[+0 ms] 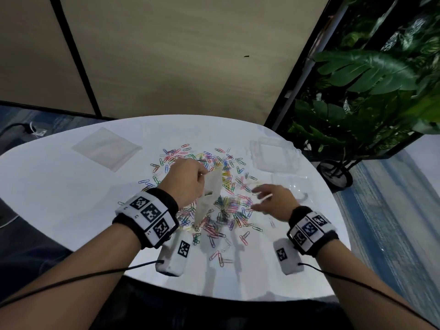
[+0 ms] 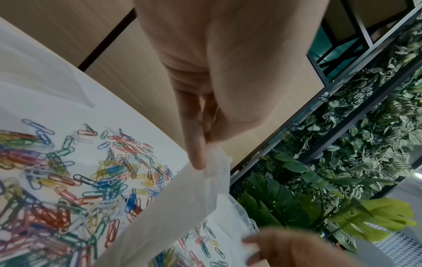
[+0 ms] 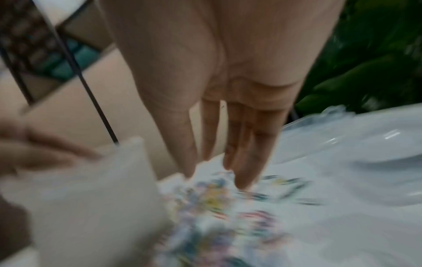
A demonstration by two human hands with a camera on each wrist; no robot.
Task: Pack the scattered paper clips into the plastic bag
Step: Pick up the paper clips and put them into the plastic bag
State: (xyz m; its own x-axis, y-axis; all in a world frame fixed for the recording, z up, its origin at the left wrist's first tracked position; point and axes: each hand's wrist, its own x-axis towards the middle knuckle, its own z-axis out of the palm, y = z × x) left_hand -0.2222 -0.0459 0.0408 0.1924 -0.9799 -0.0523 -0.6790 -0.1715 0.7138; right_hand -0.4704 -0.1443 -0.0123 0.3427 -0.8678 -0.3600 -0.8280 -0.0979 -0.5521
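Observation:
Many coloured paper clips (image 1: 221, 194) lie scattered over the middle of the white table (image 1: 59, 198). My left hand (image 1: 188, 179) pinches the top edge of a small clear plastic bag (image 1: 209, 194), which hangs down over the pile; the left wrist view shows the bag (image 2: 182, 202) held between thumb and forefinger (image 2: 196, 153). My right hand (image 1: 269, 198) hovers just right of the bag above the clips, fingers straight and spread, holding nothing. The right wrist view is blurred; its straight fingers (image 3: 242, 153) point down at the clips (image 3: 217, 207).
A stack of flat clear bags (image 1: 107, 148) lies at the table's far left. Clear plastic box parts (image 1: 273, 153) sit at the far right. A plant stand on wheels (image 1: 357, 103) is beyond the right edge. A beige partition stands behind.

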